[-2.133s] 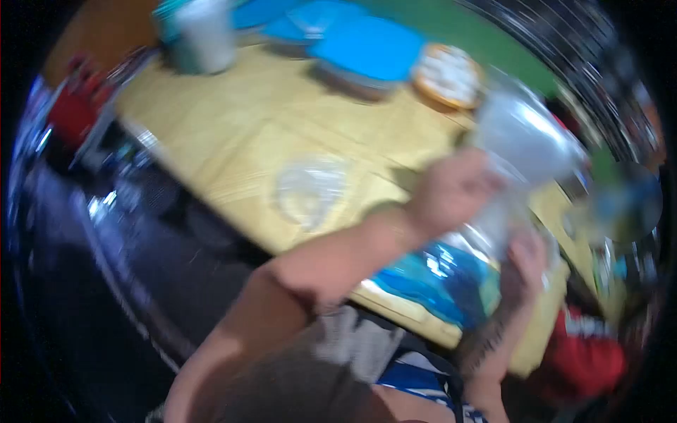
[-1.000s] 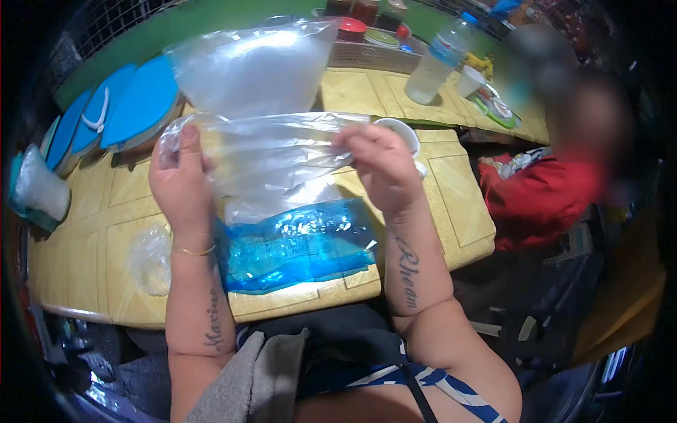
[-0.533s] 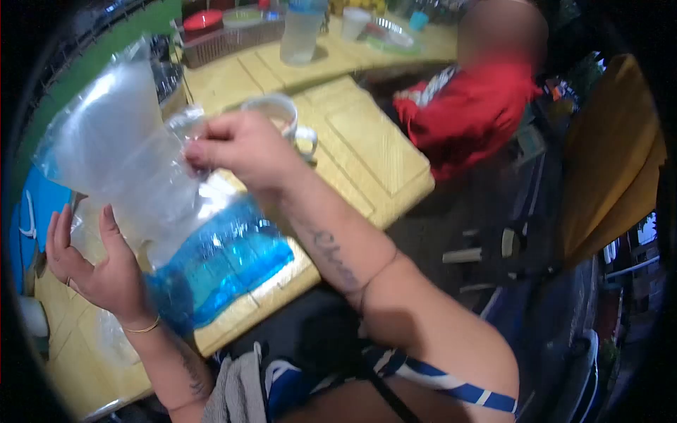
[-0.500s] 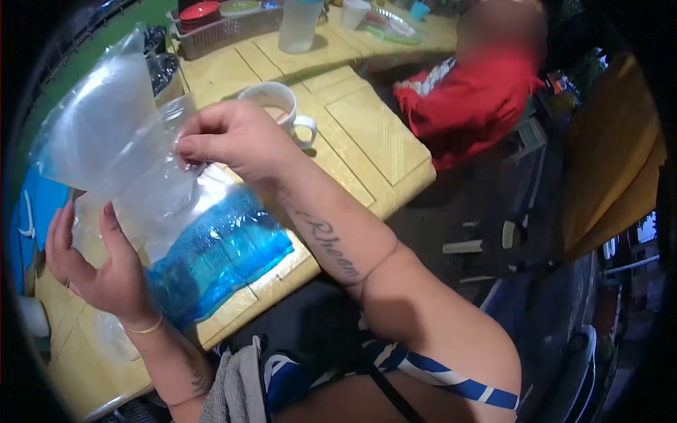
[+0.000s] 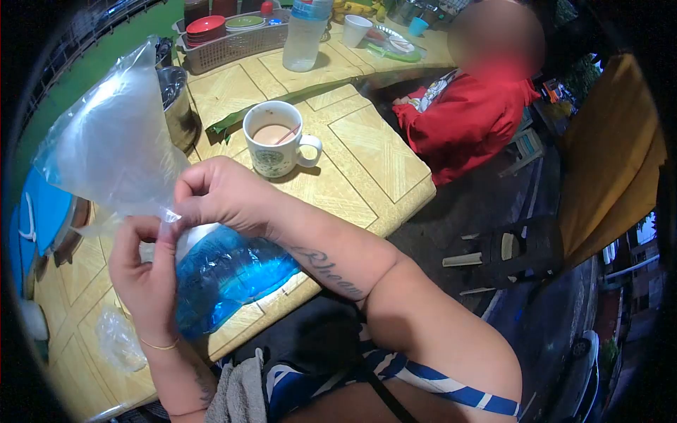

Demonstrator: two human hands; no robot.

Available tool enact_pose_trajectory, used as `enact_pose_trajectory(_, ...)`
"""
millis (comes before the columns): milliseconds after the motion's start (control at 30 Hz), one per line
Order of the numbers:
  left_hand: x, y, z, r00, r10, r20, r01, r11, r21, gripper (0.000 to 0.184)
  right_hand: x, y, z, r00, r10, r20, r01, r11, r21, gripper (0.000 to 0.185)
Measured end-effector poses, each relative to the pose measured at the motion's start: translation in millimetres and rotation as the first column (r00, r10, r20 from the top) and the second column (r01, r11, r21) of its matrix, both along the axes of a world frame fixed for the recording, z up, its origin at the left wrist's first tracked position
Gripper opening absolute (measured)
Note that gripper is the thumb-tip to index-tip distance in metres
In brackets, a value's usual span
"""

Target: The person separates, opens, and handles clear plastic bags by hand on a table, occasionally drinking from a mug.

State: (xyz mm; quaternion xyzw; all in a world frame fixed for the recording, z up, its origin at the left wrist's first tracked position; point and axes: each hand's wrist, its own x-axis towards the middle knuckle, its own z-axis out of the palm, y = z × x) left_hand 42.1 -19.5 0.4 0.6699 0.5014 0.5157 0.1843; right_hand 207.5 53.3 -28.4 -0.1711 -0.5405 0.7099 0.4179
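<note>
A clear plastic bag (image 5: pixel 116 137), puffed out and upright, stands above the left side of the table. My right hand (image 5: pixel 215 194) pinches its gathered lower end from the right. From below, my left hand (image 5: pixel 147 271) pinches the same bunched plastic, thumb and fingers meeting close to the right hand's fingertips. Behind and under both hands lies a shiny blue plastic pack (image 5: pixel 236 271) at the table's near edge; part of it is hidden by my hands. A white mug (image 5: pixel 275 158) of milky brown drink, with a stick in it, stands just beyond my right hand.
On the tiled table (image 5: pixel 381 151) are a crumpled clear bag (image 5: pixel 121 338), a metal canister (image 5: pixel 180 116), a water bottle (image 5: pixel 305 42), a grey basket (image 5: pixel 236 46) of dishes and a white cup (image 5: pixel 356 32). A person in a red top (image 5: pixel 469 120) sits at the right.
My left hand has gone from spread fingers to a pinch, moving right to the bag. My right hand has come down and nearer, so the mug shows fully.
</note>
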Motion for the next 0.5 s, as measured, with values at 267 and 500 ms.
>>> enact_pose_trajectory(267, -44, 23, -4, 0.999, 0.046, 0.000, -0.045, 0.994, -0.099, 0.011, 12, 1, 7, 0.894, 0.184, -0.408, -0.285, 0.937, -0.203, 0.036)
enact_pose_trajectory(500, -19, -14, -7, 0.999, -0.035, -0.034, 0.046, 0.897, 0.440, 0.047, 17, 9, 12, 0.921, -0.001, -0.390, -0.132, 0.940, -0.314, 0.028)
